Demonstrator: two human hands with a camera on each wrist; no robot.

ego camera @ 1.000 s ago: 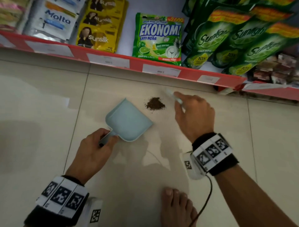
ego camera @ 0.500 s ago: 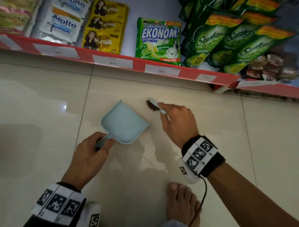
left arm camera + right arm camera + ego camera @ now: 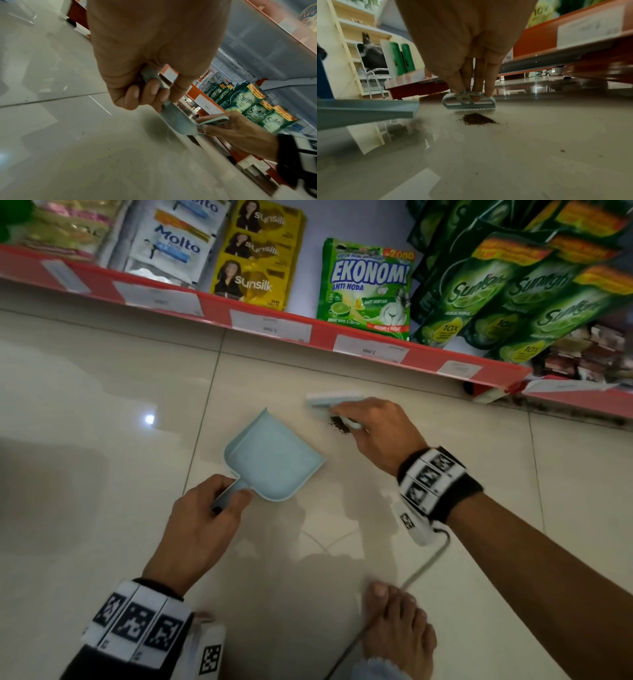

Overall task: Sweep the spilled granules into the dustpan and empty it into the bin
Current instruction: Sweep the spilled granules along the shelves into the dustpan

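Observation:
A light blue dustpan (image 3: 274,455) lies on the tiled floor, its mouth pointing toward the shelf. My left hand (image 3: 205,518) grips its handle (image 3: 150,78). A small pile of brown granules (image 3: 477,119) sits on the floor just right of the pan's mouth, mostly covered by my right hand (image 3: 373,426) in the head view. That hand holds a small pale blue brush (image 3: 334,400) by its looped handle (image 3: 467,96), bristles down on the floor just beyond the pile. The dustpan's edge (image 3: 368,109) is a little left of the granules.
A low red shelf (image 3: 274,330) with detergent and shampoo sachets runs along the far side, close behind the brush. My bare foot (image 3: 397,631) stands on the floor near the bottom. A few stray grains (image 3: 562,150) lie around the pile. A cable (image 3: 421,570) hangs from my right wrist.
My right hand has turned the brush so it lies broadside and moved it to the far side of the pile. The dustpan and left hand have barely moved.

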